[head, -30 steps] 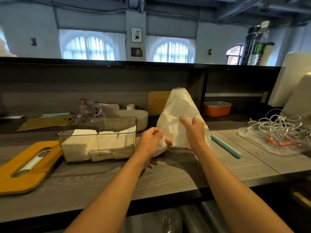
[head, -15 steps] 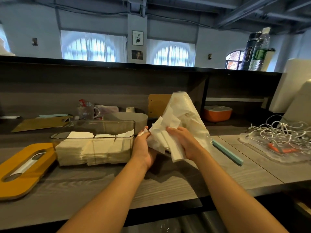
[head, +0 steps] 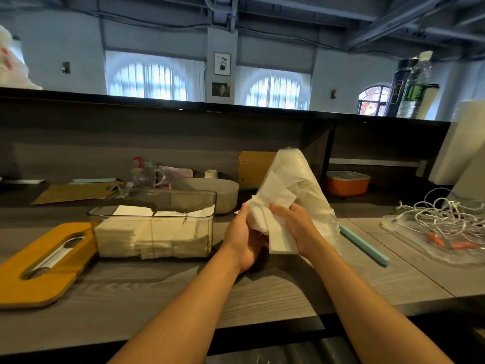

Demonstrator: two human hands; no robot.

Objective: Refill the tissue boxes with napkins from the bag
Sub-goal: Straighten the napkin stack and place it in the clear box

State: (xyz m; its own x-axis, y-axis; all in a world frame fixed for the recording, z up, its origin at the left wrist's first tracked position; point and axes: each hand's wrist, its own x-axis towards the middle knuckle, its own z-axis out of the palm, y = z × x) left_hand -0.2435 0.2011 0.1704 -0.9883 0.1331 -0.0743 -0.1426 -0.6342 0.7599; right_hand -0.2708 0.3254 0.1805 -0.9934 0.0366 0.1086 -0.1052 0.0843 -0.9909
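Gripping napkins (head: pixel 270 222), left hand (head: pixel 240 239), right hand (head: pixel 295 228)

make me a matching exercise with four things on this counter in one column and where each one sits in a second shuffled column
Things:
1. clear plastic tissue box
2. yellow wooden slotted lid
3. orange tub with white lid
4. thin light-blue stick

Places:
A. back shelf recess, right of the divider
B. flat on the counter, just right of the napkin bag
C. far left, leaning against the box
D. left of both hands, part filled with white napkins

Pairs: 1-D, 2-C, 3-A, 4-B
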